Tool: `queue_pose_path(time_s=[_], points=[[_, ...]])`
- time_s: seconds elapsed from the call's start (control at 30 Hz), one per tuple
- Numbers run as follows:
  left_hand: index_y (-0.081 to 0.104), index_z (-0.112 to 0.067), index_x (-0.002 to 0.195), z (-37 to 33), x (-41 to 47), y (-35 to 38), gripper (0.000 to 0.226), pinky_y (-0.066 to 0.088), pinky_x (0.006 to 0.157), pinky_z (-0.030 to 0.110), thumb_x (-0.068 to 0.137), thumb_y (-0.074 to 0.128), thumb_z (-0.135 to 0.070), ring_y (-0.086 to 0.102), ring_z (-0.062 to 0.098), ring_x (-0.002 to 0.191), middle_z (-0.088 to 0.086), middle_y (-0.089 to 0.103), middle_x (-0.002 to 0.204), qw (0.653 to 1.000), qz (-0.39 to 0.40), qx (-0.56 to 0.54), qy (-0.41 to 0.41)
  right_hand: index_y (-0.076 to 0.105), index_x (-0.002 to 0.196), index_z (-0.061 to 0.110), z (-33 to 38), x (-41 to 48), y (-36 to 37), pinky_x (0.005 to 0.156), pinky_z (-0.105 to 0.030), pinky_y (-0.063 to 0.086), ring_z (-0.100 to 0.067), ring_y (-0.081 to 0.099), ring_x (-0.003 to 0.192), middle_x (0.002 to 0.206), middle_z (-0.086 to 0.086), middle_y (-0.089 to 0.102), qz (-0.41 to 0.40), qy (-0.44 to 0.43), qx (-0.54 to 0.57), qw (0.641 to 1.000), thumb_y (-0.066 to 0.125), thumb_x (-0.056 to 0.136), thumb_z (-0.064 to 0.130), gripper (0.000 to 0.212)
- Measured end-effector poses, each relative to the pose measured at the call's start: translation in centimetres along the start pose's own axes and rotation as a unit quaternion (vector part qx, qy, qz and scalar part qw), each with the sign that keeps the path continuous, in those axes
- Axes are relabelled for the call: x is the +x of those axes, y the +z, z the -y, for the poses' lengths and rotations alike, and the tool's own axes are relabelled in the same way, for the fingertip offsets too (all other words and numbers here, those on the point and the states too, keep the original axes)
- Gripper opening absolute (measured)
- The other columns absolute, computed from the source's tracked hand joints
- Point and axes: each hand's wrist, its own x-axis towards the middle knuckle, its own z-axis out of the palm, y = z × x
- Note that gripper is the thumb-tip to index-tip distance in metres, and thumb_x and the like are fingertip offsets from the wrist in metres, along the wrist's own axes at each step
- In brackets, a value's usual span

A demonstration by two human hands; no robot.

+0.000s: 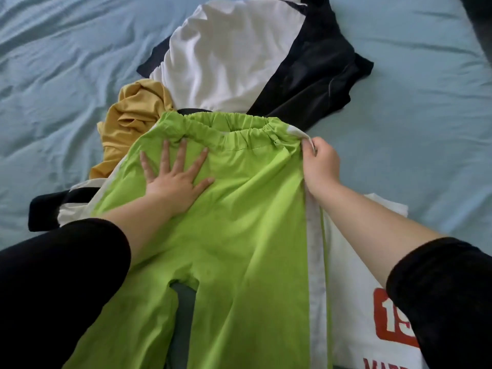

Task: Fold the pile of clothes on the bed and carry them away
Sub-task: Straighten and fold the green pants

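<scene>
Trousers [239, 222], lime green with a white side stripe, lie flat on the bed [53, 75], a white printed shirt [354, 275] beside them at 4 o'clock. Left hand [175, 179] presses them, fingers [183, 153] spread; right hand [319, 166] pinches the waistband corner at 3 o'clock. Mustard garment [133, 113] at 10 o'clock, black-and-white garment [239, 54] at 12

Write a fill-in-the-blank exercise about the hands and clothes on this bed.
The left hand lies flat on trousers that are bright ____.
The right hand pinches the end of their ____.
The crumpled garment beyond the left hand's fingertips is ____.
The white shirt under the right forearm bears ____ print.

Missing words: green; waistband; yellow; red.
</scene>
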Motion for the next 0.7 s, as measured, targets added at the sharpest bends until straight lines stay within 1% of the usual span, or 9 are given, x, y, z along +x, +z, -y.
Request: queue_pose_path(time_s=[0.07, 0.13, 0.23, 0.33, 0.4, 0.43, 0.5, 0.6, 0.7], points=[[-0.04, -0.056, 0.128, 1.0, 1.8, 0.1, 0.076, -0.022, 0.099, 0.071, 0.069, -0.004, -0.088, -0.04, 0.029, 0.136, -0.01, -0.045, 0.142, 0.999, 0.044, -0.004, -0.005, 0.034, 0.063, 0.016, -0.9, 1.9, 0.6, 0.06, -0.032, 0.024, -0.022, 0.04, 0.07, 0.061, 0.003, 0.04, 0.004, 0.033, -0.031, 0.999, 0.042, 0.1, 0.028, 0.039], [-0.042, -0.058, 0.124, 1.5, 3.3, 0.7, 0.081, -0.015, 0.101, 0.072, 0.062, -0.002, -0.092, -0.038, 0.029, 0.137, -0.011, -0.044, 0.144, 0.996, 0.089, -0.017, -0.001, 0.038, 0.066, 0.015, -2.2, 3.0, 1.8, 0.063, -0.031, 0.029, -0.024, 0.043, 0.075, 0.067, -0.002, 0.045, 0.05, 0.072, -0.085, 0.992, 0.041, 0.1, 0.029, 0.038], [-0.044, -0.06, 0.12, 1.7, 4.2, 1.8, 0.081, -0.015, 0.102, 0.071, 0.061, 0.001, -0.093, -0.039, 0.028, 0.137, -0.011, -0.043, 0.147, 0.994, 0.105, -0.035, 0.004, 0.045, 0.073, 0.014, -3.6, 3.6, 3.3, 0.065, -0.031, 0.031, -0.026, 0.046, 0.079, 0.079, -0.009, 0.051, 0.084, 0.117, -0.127, 0.981, 0.041, 0.1, 0.034, 0.035], [-0.043, -0.057, 0.123, 1.5, 4.1, 1.2, 0.081, -0.015, 0.103, 0.072, 0.068, 0.007, -0.091, -0.039, 0.028, 0.137, -0.01, -0.044, 0.148, 0.992, 0.124, -0.028, -0.003, 0.048, 0.073, 0.015, -3.2, 3.6, 3.0, 0.065, -0.03, 0.033, -0.024, 0.046, 0.077, 0.071, -0.003, 0.048, 0.11, 0.144, -0.09, 0.979, 0.046, 0.097, 0.041, 0.036], [-0.037, -0.053, 0.132, 0.9, 3.6, -0.1, 0.082, -0.012, 0.105, 0.073, 0.076, 0.013, -0.086, -0.036, 0.03, 0.139, -0.007, -0.04, 0.15, 0.991, 0.134, -0.017, -0.014, 0.057, 0.082, 0.014, -2.3, 3.2, 1.8, 0.072, -0.03, 0.042, -0.023, 0.052, 0.082, 0.082, -0.004, 0.056, 0.139, 0.173, -0.029, 0.975, 0.052, 0.094, 0.044, 0.033], [-0.032, -0.05, 0.138, 0.4, 2.9, -0.7, 0.082, -0.01, 0.107, 0.072, 0.081, 0.018, -0.082, -0.032, 0.03, 0.141, -0.005, -0.035, 0.153, 0.992, 0.119, -0.021, -0.022, 0.059, 0.083, 0.015, -1.9, 2.7, 1.1, 0.072, -0.03, 0.046, -0.022, 0.055, 0.082, 0.085, -0.004, 0.059, 0.156, 0.187, 0.0, 0.97, 0.056, 0.092, 0.045, 0.032], [-0.017, -0.04, 0.149, -1.6, 0.2, -1.0, 0.079, -0.008, 0.113, 0.064, 0.091, 0.028, -0.068, -0.018, 0.028, 0.147, 0.001, -0.018, 0.16, 0.995, 0.022, -0.086, -0.042, 0.057, 0.073, 0.017, -1.1, 1.2, -0.4, 0.066, -0.028, 0.047, -0.018, 0.058, 0.074, 0.081, -0.002, 0.062, 0.183, 0.179, 0.007, 0.967, 0.06, 0.088, 0.046, 0.032], [-0.008, -0.031, 0.152, -7.4, -7.5, 0.8, 0.075, -0.018, 0.114, 0.044, 0.094, 0.033, -0.058, -0.016, 0.014, 0.147, -0.004, -0.009, 0.161, 0.962, -0.112, -0.247, -0.04, 0.056, 0.067, 0.017, -0.1, -1.1, -2.5, 0.058, -0.03, 0.039, -0.016, 0.053, 0.064, 0.07, 0.0, 0.059, 0.182, 0.119, -0.09, 0.972, 0.06, 0.086, 0.048, 0.037], [0.0, -0.03, 0.153, -15.1, -15.1, 3.0, 0.08, -0.008, 0.118, 0.036, 0.09, 0.04, -0.062, -0.009, 0.008, 0.148, -0.01, -0.004, 0.162, 0.929, -0.068, -0.361, -0.04, 0.052, 0.067, 0.017, 1.1, -2.7, -3.2, 0.054, -0.028, 0.037, -0.018, 0.048, 0.059, 0.066, -0.002, 0.053, 0.183, 0.16, -0.031, 0.969, 0.06, 0.088, 0.036, 0.029]])
